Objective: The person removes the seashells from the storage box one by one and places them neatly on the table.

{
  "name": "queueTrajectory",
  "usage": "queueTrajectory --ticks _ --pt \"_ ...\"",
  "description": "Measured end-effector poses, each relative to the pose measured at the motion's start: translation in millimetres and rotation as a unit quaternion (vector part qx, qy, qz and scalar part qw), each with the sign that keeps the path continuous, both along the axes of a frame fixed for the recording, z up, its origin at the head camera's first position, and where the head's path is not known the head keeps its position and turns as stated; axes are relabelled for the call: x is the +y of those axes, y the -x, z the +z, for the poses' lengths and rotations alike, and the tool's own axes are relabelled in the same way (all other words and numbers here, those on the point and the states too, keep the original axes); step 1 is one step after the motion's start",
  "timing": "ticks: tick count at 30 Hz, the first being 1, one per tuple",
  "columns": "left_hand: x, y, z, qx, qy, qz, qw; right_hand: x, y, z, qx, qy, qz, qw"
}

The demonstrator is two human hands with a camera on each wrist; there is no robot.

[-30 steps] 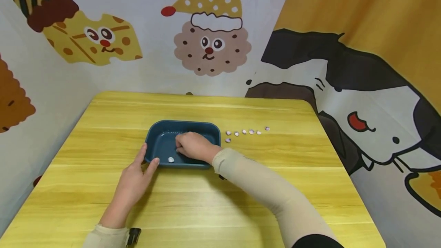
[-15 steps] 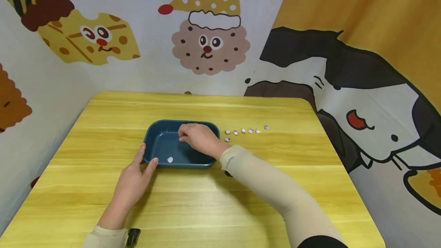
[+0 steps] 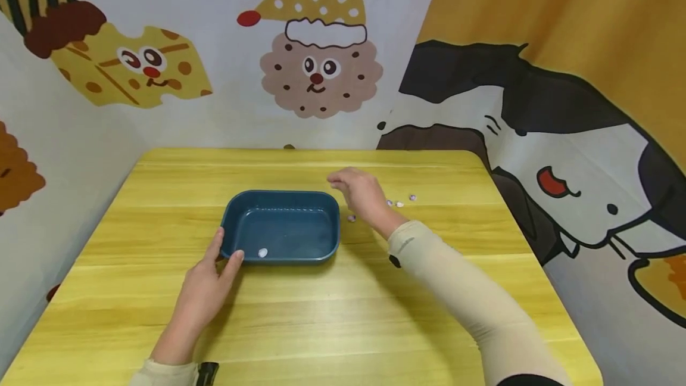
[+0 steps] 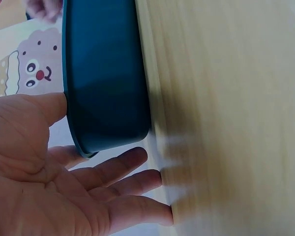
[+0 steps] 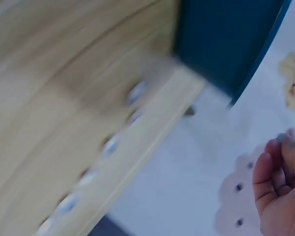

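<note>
A dark blue rectangular dish (image 3: 289,226) stands on the table with one small whitish piece (image 3: 262,252) near its front left corner. My left hand (image 3: 199,293) rests at that corner, thumb and index finger straight against the dish. In the left wrist view its other fingers (image 4: 137,209) spread below the rim. Past the dish's right end, my right hand (image 3: 364,198) is raised over the table, pinching a small greyish piece (image 5: 281,137), partly hidden between its fingertips. Several small white-and-purple pieces (image 3: 399,204), like shells or pebbles, lie beneath and beside it.
The right wrist view shows the loose pieces (image 5: 66,202) in a blurred row, with one piece (image 3: 351,218) nearer the dish. Behind the yellow wood-grain table (image 3: 300,314) hangs a cloth with cartoon prints (image 3: 321,76).
My right hand has left the inside of the dish, moving right and away over the row of pieces. The left hand stays at the dish's corner.
</note>
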State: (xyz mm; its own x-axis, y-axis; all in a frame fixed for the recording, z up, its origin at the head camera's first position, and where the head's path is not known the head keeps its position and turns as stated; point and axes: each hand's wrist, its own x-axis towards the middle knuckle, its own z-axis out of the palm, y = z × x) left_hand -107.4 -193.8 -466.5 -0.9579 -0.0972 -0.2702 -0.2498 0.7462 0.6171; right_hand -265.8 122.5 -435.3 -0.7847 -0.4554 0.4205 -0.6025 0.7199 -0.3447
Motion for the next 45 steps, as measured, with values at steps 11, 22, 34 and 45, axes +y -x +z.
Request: queueTrajectory --ticks 11,22,34,45 --pt "0.4 0.1 1.4 0.013 0.003 -0.006 0.9999 57 -8.2 -46.8 -0.057 -0.122 0.034 0.9902" --pt "0.8 -1.2 -0.6 0.008 0.000 -0.006 1.0000 55 -1.6 -62.7 -0.064 -0.153 0.042 0.9853" --pt "-0.7 0.1 0.9 0.008 0.002 -0.003 1.0000 56 0.4 -64.3 -0.017 -0.129 0.023 0.9912" --pt "-1.2 -1.1 -1.3 0.010 0.002 -0.001 0.9999 44 3.7 -60.5 -0.070 -0.160 0.018 0.9845"
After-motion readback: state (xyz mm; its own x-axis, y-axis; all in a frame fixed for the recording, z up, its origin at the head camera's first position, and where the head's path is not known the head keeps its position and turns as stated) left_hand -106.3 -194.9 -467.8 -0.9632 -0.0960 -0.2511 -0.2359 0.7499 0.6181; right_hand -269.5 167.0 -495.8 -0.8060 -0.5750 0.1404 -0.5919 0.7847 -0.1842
